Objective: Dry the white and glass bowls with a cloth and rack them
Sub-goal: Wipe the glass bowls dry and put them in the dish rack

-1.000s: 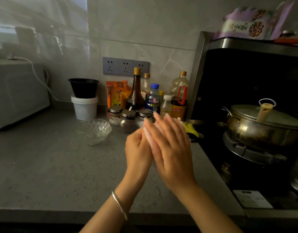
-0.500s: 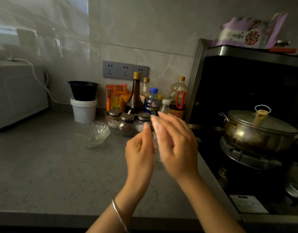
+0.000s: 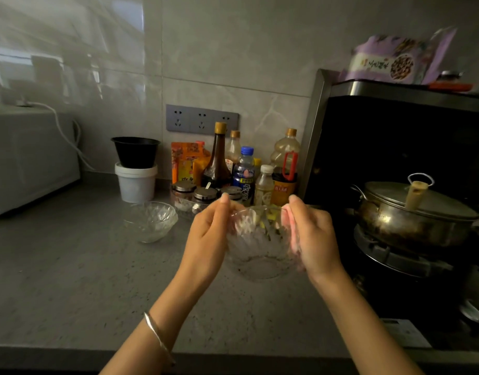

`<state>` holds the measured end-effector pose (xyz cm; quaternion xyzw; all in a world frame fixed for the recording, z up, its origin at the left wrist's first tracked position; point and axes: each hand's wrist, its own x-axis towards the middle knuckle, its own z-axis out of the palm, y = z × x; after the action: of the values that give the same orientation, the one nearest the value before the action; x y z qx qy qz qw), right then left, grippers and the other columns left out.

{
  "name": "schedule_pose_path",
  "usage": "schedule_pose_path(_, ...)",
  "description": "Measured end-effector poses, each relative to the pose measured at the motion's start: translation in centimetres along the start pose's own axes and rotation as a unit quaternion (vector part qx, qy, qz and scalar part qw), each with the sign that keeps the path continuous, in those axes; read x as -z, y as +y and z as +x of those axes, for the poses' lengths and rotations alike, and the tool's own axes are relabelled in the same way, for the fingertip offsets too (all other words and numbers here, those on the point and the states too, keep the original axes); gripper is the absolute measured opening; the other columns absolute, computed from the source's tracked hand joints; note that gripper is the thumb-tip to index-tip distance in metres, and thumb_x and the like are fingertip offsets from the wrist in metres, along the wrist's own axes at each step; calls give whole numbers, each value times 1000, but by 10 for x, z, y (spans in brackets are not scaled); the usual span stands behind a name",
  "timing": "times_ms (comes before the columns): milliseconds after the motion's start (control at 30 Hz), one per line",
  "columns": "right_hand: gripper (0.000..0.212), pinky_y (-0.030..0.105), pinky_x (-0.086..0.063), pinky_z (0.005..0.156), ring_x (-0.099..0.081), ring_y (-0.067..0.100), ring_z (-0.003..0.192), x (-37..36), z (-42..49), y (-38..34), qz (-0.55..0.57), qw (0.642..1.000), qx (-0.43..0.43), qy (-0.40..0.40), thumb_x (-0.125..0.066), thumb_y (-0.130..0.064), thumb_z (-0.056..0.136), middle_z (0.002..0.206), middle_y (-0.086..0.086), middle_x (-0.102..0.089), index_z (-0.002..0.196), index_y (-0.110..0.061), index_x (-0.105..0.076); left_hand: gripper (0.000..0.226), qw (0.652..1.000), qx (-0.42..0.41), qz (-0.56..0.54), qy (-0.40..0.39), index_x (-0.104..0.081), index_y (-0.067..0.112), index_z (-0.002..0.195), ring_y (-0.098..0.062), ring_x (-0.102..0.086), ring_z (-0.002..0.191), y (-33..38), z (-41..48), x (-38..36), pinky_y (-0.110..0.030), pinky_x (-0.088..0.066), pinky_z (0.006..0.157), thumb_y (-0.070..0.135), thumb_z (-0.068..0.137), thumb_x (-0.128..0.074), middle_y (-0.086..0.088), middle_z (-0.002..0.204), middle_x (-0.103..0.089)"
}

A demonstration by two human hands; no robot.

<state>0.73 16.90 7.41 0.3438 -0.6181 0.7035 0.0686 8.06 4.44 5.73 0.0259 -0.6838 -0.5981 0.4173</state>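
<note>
Glass bowl [image 3: 260, 250] faceted | left hand [image 3: 208, 234] grips | right hand [image 3: 315, 239] holds pink cloth [image 3: 290, 226]

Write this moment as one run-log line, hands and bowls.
step: drying glass bowl | left hand: holds its side | right hand: holds pink cloth against it | second glass bowl: on counter

The grey speckled tabletop [image 3: 70, 280] carries a white microwave [image 3: 30, 158] at its ten o'clock edge. A white tub [image 3: 135, 185] stands near the wall at eleven o'clock, with an empty glass bowl [image 3: 150, 221] just in front of it. At one o'clock, bottles [image 3: 218, 161], orange packets [image 3: 185, 161] and lidded jars [image 3: 204, 194] crowd together against the wall.
</note>
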Motion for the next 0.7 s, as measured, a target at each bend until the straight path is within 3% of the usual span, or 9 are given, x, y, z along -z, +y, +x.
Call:
schedule_pose_path(100, 61, 10, -39, 50, -40, 4, 31, -4, 0, -9, -38, 996, 34, -68, -37, -13, 102, 29, -3, -38, 49, 14, -46, 54, 995, -83, 53, -16, -66, 19, 63, -11, -53, 53, 4, 2, -3, -26, -42, 55, 44, 100, -37, -5, 57, -61)
schedule_pose_path(200, 62, 22, -47, 53, -43, 10, 31, -9, -5, -7, -68, 991, 70, -92, -38, -19, 102, 31, 0, -41, 43, -4, -48, 64, 987, -119, 105, 1, -47, 11, 47, -14, -40, 41, 2, -4, -8, -34, -32, 47, 52, 94, -33, -5, 42, -44)
schedule_pose_path(267, 60, 20, -51, 62, -50, 15, 37, -9, -10, -1, -67, 991, 97, -67, -36, -26, 103, 39, 10, -49, 48, -13, -55, 65, 989, -120, 85, 25, -38, 6, 45, -10, -32, 40, 2, -9, -10, -32, -24, 44, 48, 96, -33, -1, 41, -36)
schedule_pose_path(333, 41, 19, -53, 73, -67, 11, 69, -11, -21, 6, -76, 988, 128, -38, -32, -38, 101, 79, 7, -70, 84, -33, -68, 65, 993, -97, 41, 54, -34, 9, 44, -8, -28, 39, 3, -11, -11, -28, -21, 42, 37, 102, -35, 4, 40, -32)
schedule_pose_path(367, 35, 24, -51, 88, -65, 7, 99, -13, -27, 10, -111, 980, 161, -26, -27, -40, 100, 110, -4, -68, 109, -48, -60, 63, 994, -75, 15, 77, -34, 12, 43, -6, -26, 38, 4, -11, -11, -23, -21, 41, 30, 104, -34, 6, 40, -31)
schedule_pose_path(400, 38, 30, -42, 103, -51, 7, 124, -15, -35, 15, -171, 963, 207, -19, -22, -39, 102, 137, -13, -52, 131, -51, -43, 61, 994, -46, -9, 102, -35, 15, 44, -5, -25, 38, 5, -9, -12, -21, -21, 41, 27, 104, -34, 8, 39, -30)
schedule_pose_path(467, 45, 38, -23, 117, -24, 15, 144, -22, -47, 27, -309, 905, 292, -8, -14, -36, 104, 156, -12, -23, 149, -34, -19, 57, 990, 2, -42, 133, -36, 13, 48, -6, -23, 39, 4, -7, -13, -22, -21, 41, 27, 104, -33, 7, 40, -29)
schedule_pose_path(600, 46, 47, -22, 116, -26, 23, 143, -32, -44, 17, -446, 832, 332, 10, -19, -34, 104, 151, 6, -36, 145, -20, -35, 59, 993, 12, -62, 95, -50, -5, 58, -18, -39, 45, 5, -11, -23, -25, -30, 43, 30, 103, -33, -10, 47, -43)
schedule_pose_path(700, 40, 39, -39, 107, -46, 14, 131, -22, -21, 3, -383, 873, 301, 1, -28, -32, 102, 136, -2, -55, 133, -25, -53, 59, 994, -26, -31, 102, -47, 2, 51, -12, -34, 40, 9, -14, -27, -21, -26, 40, 29, 102, -35, -1, 42, -40)
